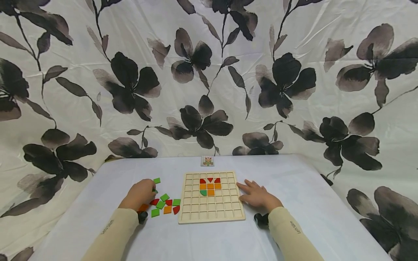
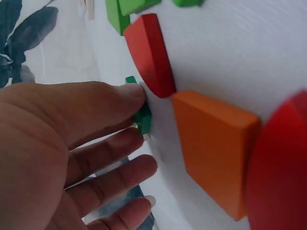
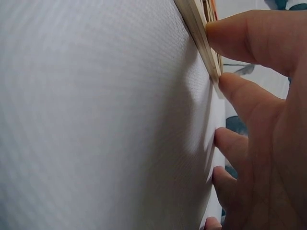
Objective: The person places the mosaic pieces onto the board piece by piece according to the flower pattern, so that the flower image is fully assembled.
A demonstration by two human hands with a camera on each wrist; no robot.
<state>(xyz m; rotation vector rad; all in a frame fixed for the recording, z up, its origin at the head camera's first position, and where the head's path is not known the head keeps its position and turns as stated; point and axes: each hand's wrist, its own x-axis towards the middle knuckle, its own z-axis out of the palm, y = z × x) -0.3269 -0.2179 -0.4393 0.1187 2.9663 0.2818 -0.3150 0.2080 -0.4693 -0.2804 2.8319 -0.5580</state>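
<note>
My left hand point(image 1: 139, 194) is at the loose tiles left of the wooden grid board point(image 1: 212, 214). In the left wrist view its thumb and index finger pinch a dark green tile point(image 2: 145, 119), partly hidden by the thumb; the other fingers spread apart. A red curved tile point(image 2: 151, 57) and an orange square tile point(image 2: 211, 148) lie close by. My right hand point(image 1: 258, 195) rests at the board's right edge, fingers extended, thumb and index fingertip against the wooden side. Red, orange and green tiles point(image 1: 203, 193) fill several cells in the board's upper middle.
Several loose tiles, including a light green square point(image 1: 155, 212) and a red piece point(image 1: 176, 210), lie scattered beside the board's left edge. A small pattern card point(image 1: 207, 161) lies behind the board on the white tablecloth point(image 1: 277, 166). A floral curtain point(image 1: 241, 119) hangs behind.
</note>
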